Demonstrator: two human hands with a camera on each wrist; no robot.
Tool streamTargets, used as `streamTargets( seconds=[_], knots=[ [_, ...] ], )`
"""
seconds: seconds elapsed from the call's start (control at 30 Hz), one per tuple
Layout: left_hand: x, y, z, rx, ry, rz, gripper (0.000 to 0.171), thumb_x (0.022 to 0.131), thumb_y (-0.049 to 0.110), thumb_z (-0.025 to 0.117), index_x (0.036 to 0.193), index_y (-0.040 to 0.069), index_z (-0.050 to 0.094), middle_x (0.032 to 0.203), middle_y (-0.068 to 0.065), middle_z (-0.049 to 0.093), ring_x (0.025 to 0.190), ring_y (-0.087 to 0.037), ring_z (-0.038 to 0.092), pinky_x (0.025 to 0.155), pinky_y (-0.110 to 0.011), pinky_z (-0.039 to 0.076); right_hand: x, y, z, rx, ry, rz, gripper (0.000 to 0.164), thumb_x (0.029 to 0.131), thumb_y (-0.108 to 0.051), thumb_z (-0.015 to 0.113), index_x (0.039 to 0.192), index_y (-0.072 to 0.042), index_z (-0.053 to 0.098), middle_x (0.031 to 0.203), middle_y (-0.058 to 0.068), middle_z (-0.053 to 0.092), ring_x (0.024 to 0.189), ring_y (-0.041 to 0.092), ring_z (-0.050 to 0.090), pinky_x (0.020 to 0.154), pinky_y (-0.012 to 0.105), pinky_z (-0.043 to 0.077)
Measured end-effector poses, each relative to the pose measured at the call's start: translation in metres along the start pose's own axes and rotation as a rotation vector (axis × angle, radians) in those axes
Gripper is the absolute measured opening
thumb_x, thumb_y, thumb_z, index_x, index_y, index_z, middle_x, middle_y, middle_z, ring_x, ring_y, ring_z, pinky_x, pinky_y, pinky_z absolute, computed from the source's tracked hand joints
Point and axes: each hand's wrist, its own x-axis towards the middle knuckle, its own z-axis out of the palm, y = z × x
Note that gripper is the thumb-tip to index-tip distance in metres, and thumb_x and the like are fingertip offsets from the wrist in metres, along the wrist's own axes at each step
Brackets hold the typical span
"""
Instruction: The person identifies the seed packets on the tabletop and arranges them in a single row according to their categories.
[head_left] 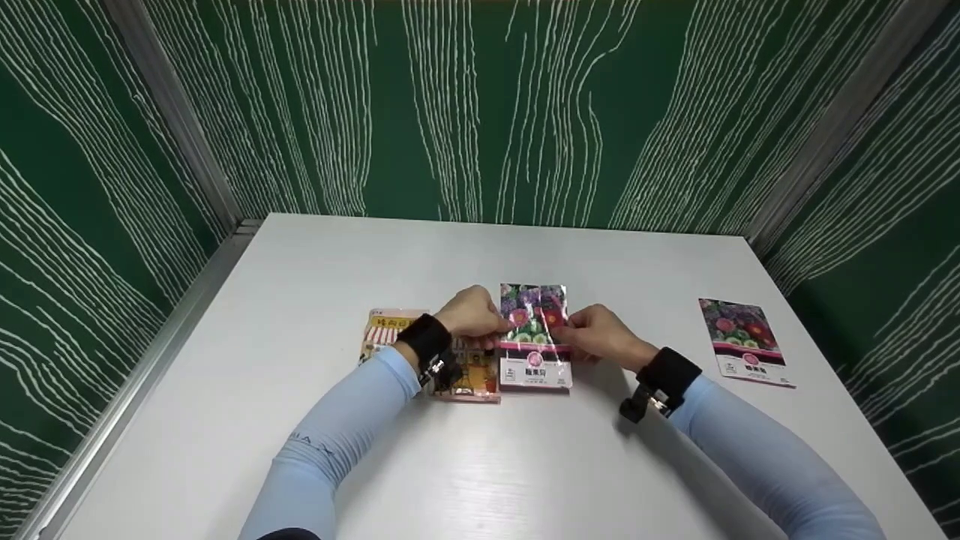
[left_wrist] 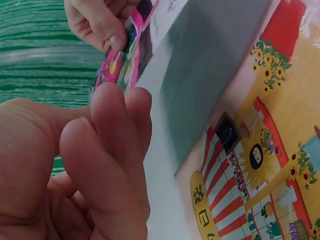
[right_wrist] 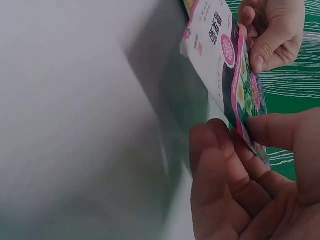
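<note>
A seed packet (head_left: 534,337) with pink, red and purple flowers over a white lower band is held between both hands above the white table. My left hand (head_left: 472,313) pinches its left edge, and my right hand (head_left: 600,334) pinches the right edge between thumb and fingers. In the right wrist view the flower packet (right_wrist: 217,47) stands tilted off the table, with the right thumb (right_wrist: 272,131) on its printed face. Under and beside the left wrist lie yellow packets (head_left: 474,375) with sunflowers and a striped awning, partly hidden by the arm; the left wrist view shows one sunflower packet (left_wrist: 270,165) close up.
Another flower packet (head_left: 748,341) lies alone near the right edge of the white table (head_left: 480,465). Green walls with white wavy lines (head_left: 435,112) stand behind and at both sides, with metal frame posts (head_left: 169,105) at the corners.
</note>
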Motion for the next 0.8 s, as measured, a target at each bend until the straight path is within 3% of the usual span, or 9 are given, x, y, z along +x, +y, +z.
streamTargets(
  seconds=[0.27,0.43,0.53,0.63,0.7,0.8],
  knots=[
    [0.007,0.004,0.012,0.171,-0.027,-0.019,0.047,0.104,0.034,0.081,0.063,0.014,0.072,0.053,0.005,0.065,0.048,-0.009,0.060,0.048,-0.021,0.046,0.002,0.006,0.004,-0.084,-0.005,0.007,0.039,0.103,-0.034,0.077,0.070,-0.016,0.069,0.062,-0.008,0.068,0.055,0.009,0.064,0.052,0.026,0.051],
    [0.008,0.006,0.019,0.260,-0.039,-0.006,0.045,0.102,0.031,0.080,0.061,0.013,0.074,0.051,0.006,0.062,0.048,-0.009,0.057,0.058,-0.022,0.047,0.000,0.008,0.004,-0.125,-0.009,0.027,0.040,0.101,-0.035,0.080,0.067,-0.016,0.069,0.058,-0.007,0.067,0.052,0.008,0.061,0.050,0.025,0.049],
    [0.023,-0.005,0.027,0.302,-0.035,0.011,0.035,0.097,0.030,0.080,0.067,0.013,0.074,0.054,0.005,0.064,0.049,-0.011,0.059,0.060,-0.025,0.051,-0.001,0.010,0.005,-0.141,-0.022,0.045,0.040,0.101,-0.035,0.081,0.067,-0.016,0.071,0.057,-0.006,0.068,0.050,0.008,0.062,0.048,0.025,0.048],
    [0.044,-0.020,0.038,0.348,-0.023,0.017,0.022,0.095,0.033,0.080,0.084,0.013,0.075,0.061,0.003,0.069,0.053,-0.014,0.065,0.062,-0.029,0.055,-0.001,0.012,0.008,-0.156,-0.032,0.057,0.039,0.100,-0.035,0.082,0.068,-0.014,0.073,0.056,-0.006,0.068,0.050,0.008,0.062,0.048,0.024,0.049],
    [0.055,-0.027,0.044,0.373,-0.022,0.018,0.026,0.095,0.038,0.082,0.092,0.013,0.074,0.067,0.001,0.071,0.055,-0.016,0.067,0.062,-0.031,0.057,-0.001,0.012,0.010,-0.169,-0.025,0.057,0.038,0.099,-0.034,0.083,0.069,-0.013,0.075,0.055,-0.007,0.068,0.049,0.008,0.062,0.048,0.023,0.049],
    [0.075,-0.041,0.054,0.433,-0.008,0.037,0.038,0.094,0.051,0.081,0.088,0.014,0.071,0.070,0.000,0.070,0.056,-0.017,0.067,0.058,-0.032,0.055,-0.001,0.013,0.012,-0.197,0.000,0.046,0.038,0.098,-0.034,0.084,0.068,-0.011,0.076,0.054,-0.008,0.066,0.049,0.008,0.060,0.049,0.023,0.048]
  ],
)
